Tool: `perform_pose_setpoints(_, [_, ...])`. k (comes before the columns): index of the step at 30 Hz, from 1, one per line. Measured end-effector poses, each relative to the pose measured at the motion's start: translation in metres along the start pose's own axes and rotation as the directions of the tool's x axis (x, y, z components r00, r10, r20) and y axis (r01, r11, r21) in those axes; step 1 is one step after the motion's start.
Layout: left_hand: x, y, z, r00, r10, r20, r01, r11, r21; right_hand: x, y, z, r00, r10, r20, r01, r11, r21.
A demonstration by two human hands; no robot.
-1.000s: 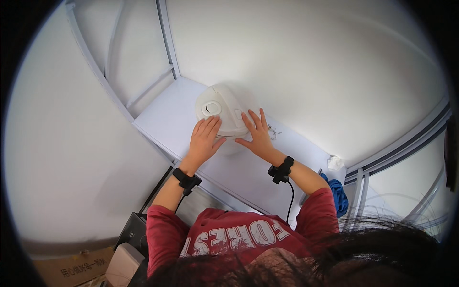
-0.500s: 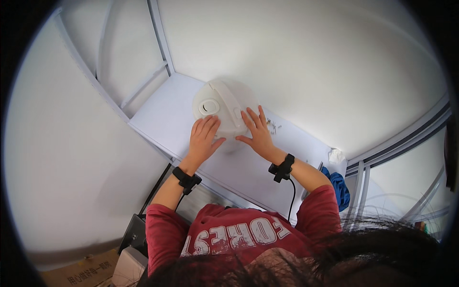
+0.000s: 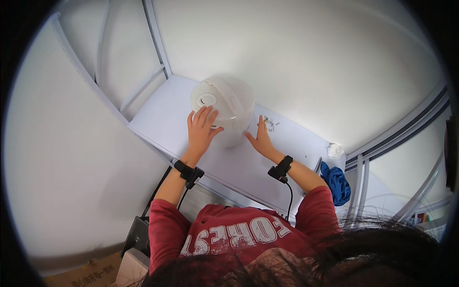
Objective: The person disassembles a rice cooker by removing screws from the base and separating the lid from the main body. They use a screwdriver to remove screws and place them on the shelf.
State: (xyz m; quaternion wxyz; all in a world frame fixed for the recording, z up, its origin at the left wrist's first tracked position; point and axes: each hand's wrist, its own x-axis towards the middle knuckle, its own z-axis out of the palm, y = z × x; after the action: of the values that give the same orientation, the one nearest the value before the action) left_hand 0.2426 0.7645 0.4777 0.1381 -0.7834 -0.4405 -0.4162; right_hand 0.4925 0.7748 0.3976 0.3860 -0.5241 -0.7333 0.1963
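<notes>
A white rice cooker [image 3: 241, 95] with a round vent and a handle strip across its lid stands on the white shelf [image 3: 167, 107]. My left hand [image 3: 202, 128] lies at the lid's near left edge, its fingers spread over the rim beside the vent and the thumb apart. My right hand [image 3: 260, 141] is at the cooker's lower right side, thumb near its wall and fingers stretched upward. Neither hand grips the cooker. Each wrist wears a black strap with a small device and a cable.
Small loose bits [image 3: 270, 124] lie right of the cooker near the wall. A crumpled white tissue [image 3: 334, 150] and a bundled blue cloth [image 3: 336, 185] are at the shelf's right end. Metal posts [image 3: 155, 38] frame the left side. A cardboard box [image 3: 91, 272] sits at lower left.
My right hand has come off the lid and moved down along the cooker's right side. My left hand has shifted slightly upward and left on the rim. More of the cooker's front side shows.
</notes>
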Motion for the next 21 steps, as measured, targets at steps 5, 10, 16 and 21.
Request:
perform_pose_setpoints(5, [0.024,0.003,-0.005,0.982,-0.173,-0.074,0.172,0.985,-0.025,-0.01,0.012,0.0,0.99,0.08,0.116,-0.085,0.996,0.035])
perform_pose_setpoints(10, [0.032,-0.013,-0.01,0.874,-0.477,-0.094,0.465,0.876,-0.127,0.003,-0.016,-0.012,0.991,0.12,0.059,-0.13,0.964,0.232])
perform_pose_setpoints(16, [0.031,-0.026,-0.009,0.835,-0.546,-0.072,0.527,0.83,-0.182,0.012,-0.025,-0.015,1.0,0.01,0.004,-0.011,0.984,0.175])
perform_pose_setpoints(21, [0.031,-0.031,-0.009,0.766,-0.638,-0.076,0.632,0.77,-0.094,0.019,-0.033,-0.013,0.998,0.015,0.058,-0.028,0.971,0.237])
